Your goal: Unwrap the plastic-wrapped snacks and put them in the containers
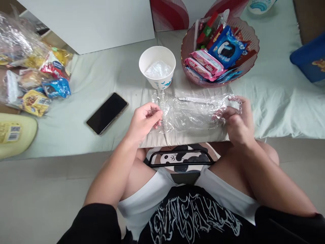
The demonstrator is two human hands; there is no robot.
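A clear plastic bag (190, 117) is stretched sideways between my hands, low over the cloth-covered surface. My left hand (148, 118) pinches its left end, fingers closed. At the other end, my right hand (238, 122) has its fingers curled into the crinkled film. Beneath or inside the bag shows a thin white strip (198, 100); which of the two I cannot tell. Just beyond the bag stands a white paper cup (157, 83) with crumpled clear plastic inside.
A pink glass bowl (186, 73) of wrapped snacks stands beyond my right hand. To the left lie a black phone (108, 113), several snack packets (37, 101) and a yellow bottle (15, 135). A blue container (309, 62) is far right, a white panel (96, 23) behind.
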